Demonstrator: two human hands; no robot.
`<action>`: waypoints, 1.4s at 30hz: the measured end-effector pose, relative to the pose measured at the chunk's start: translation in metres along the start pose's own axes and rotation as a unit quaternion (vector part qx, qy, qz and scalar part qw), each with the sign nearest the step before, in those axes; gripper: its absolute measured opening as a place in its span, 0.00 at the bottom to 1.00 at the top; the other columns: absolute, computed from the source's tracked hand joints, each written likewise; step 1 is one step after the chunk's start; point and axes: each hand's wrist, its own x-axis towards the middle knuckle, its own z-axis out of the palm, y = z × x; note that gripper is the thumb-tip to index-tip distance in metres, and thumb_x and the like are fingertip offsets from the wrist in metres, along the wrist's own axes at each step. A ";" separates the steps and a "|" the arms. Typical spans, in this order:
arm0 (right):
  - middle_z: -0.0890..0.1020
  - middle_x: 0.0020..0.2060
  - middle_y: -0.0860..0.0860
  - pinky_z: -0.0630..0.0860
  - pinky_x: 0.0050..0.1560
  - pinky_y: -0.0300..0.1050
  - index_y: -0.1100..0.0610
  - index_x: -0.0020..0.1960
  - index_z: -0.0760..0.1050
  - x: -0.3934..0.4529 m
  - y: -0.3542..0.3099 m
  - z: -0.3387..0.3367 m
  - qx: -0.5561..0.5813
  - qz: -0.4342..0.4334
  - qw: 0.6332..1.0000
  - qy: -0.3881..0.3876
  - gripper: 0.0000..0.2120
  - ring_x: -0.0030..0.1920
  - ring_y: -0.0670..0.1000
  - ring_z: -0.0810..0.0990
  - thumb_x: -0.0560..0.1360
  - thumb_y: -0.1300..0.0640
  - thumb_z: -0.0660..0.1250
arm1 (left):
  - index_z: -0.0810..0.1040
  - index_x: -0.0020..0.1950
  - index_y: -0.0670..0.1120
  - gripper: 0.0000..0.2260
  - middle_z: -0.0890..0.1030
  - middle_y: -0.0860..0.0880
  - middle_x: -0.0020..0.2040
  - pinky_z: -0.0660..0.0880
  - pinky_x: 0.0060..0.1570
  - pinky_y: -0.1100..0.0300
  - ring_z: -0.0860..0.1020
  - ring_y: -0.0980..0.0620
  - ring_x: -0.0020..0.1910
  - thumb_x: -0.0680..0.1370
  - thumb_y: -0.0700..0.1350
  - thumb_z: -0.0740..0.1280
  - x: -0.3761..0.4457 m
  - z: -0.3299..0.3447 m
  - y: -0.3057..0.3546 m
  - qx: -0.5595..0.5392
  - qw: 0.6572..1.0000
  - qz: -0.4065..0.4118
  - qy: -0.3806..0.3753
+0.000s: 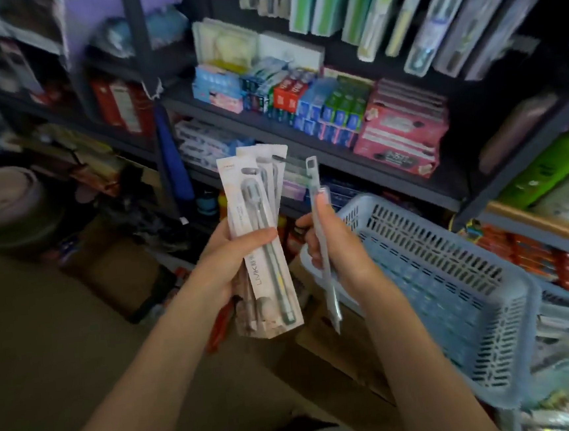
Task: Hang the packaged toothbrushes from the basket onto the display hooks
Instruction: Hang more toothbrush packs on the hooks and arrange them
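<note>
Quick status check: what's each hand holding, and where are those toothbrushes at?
Left hand grips fanned stack of beige carded toothbrush packs. Right hand pinches one clear slim pack edge-on. Blue slotted plastic basket looks emptied. Nothing hung yet.

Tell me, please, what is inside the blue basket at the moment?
The blue basket shows only its bare slotted floor and walls; no packs are visible inside. The right hand and its single toothbrush pack cover the basket's near left corner, so that part cannot be checked.

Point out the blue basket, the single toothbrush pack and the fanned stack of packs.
blue basket [427, 254]: head view, slotted far wall.
single toothbrush pack [316, 192]: head view, upper part.
fanned stack of packs [254, 197]: head view, front pack.
</note>
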 end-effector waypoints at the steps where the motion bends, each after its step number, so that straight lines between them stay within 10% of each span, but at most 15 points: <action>1: 0.71 0.28 0.46 0.67 0.35 0.43 0.58 0.55 0.78 0.013 -0.003 0.013 0.022 0.013 0.999 -0.022 0.32 0.29 0.46 0.70 0.80 0.32 0.52 | 0.80 0.60 0.52 0.18 0.87 0.49 0.48 0.81 0.45 0.52 0.86 0.47 0.48 0.73 0.40 0.76 0.006 -0.009 0.006 -0.003 1.000 0.006 0.007; 7: 0.85 0.46 0.50 0.75 0.65 0.54 0.60 0.56 0.82 0.094 -0.027 0.069 0.049 -0.015 0.997 -0.065 0.14 0.52 0.50 0.82 0.80 0.51 0.64 | 0.80 0.60 0.51 0.18 0.87 0.47 0.50 0.81 0.41 0.55 0.86 0.48 0.47 0.73 0.40 0.76 0.067 -0.060 0.054 -0.008 0.998 0.044 0.046; 14: 0.87 0.49 0.51 0.79 0.58 0.54 0.53 0.52 0.83 0.206 -0.086 0.124 0.054 -0.115 0.983 -0.131 0.04 0.52 0.53 0.85 0.79 0.56 0.70 | 0.80 0.63 0.47 0.21 0.86 0.43 0.53 0.81 0.47 0.50 0.86 0.43 0.50 0.70 0.41 0.75 0.163 -0.104 0.137 0.015 0.994 0.082 0.066; 22: 0.80 0.34 0.55 0.75 0.41 0.42 0.64 0.41 0.78 0.298 -0.130 0.179 0.090 -0.093 0.990 -0.052 0.17 0.36 0.49 0.79 0.76 0.51 0.74 | 0.77 0.66 0.47 0.29 0.86 0.44 0.55 0.82 0.41 0.53 0.86 0.45 0.50 0.67 0.43 0.80 0.259 -0.142 0.188 -0.001 0.995 0.066 0.079; 33: 0.85 0.52 0.51 0.79 0.56 0.51 0.51 0.58 0.82 0.347 -0.190 0.220 -0.025 -0.160 0.987 -0.008 0.10 0.54 0.52 0.84 0.82 0.61 0.64 | 0.78 0.62 0.49 0.20 0.86 0.47 0.51 0.80 0.35 0.57 0.86 0.51 0.42 0.72 0.39 0.76 0.362 -0.182 0.272 -0.007 0.995 0.097 0.003; 42: 0.83 0.41 0.54 0.77 0.47 0.52 0.60 0.52 0.79 0.329 -0.193 0.178 0.019 -0.170 0.966 0.192 0.09 0.41 0.51 0.81 0.82 0.54 0.65 | 0.77 0.64 0.50 0.21 0.86 0.47 0.53 0.81 0.47 0.49 0.85 0.48 0.49 0.72 0.41 0.77 0.379 -0.131 0.291 0.035 0.985 0.097 -0.140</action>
